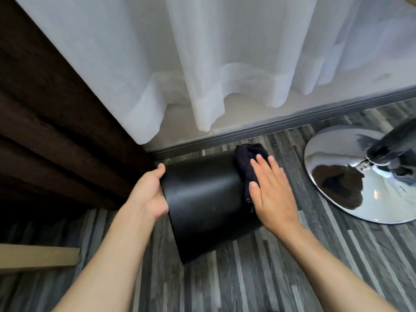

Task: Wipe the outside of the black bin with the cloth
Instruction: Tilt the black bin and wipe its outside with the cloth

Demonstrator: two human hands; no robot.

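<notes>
The black bin [202,203] is a smooth matte cylinder, tipped on its side above the striped floor. My left hand [149,194] grips its left end, thumb over the top edge. My right hand [272,192] lies flat, fingers together, pressing a dark cloth [246,162] against the bin's right side. The cloth bunches above and under my fingers; part of it is hidden beneath the palm.
A chrome round chair base [351,176] with a dark post stands close on the right. White sheer curtains [213,64] hang behind, above a grey skirting board [292,122]. A brown curtain [45,131] fills the left. A cardboard strip [38,257] lies at lower left.
</notes>
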